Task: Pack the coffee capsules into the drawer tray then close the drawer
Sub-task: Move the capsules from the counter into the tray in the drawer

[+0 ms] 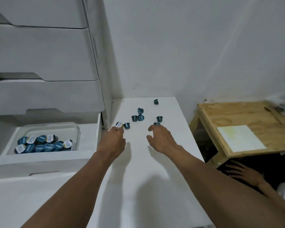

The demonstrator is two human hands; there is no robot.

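Observation:
Several teal coffee capsules [134, 118] lie scattered on the white tabletop [138, 162]. My left hand [113, 137] pinches one capsule [119, 124] with a white foil lid at its fingertips, next to another teal capsule [126, 125]. My right hand [160, 139] hovers with fingers spread, its fingertips just at a capsule [156, 123]. To the left, an open white drawer [44, 160] holds a clear plastic tray [76, 129] with several capsules [43, 143] packed lid-up.
A white drawer unit [44, 63] with shut drawers stands above the open one, against a white wall. A plywood table [247, 125] with a white sheet [240, 138] stands to the right. Another person's hand [243, 173] rests low at the right.

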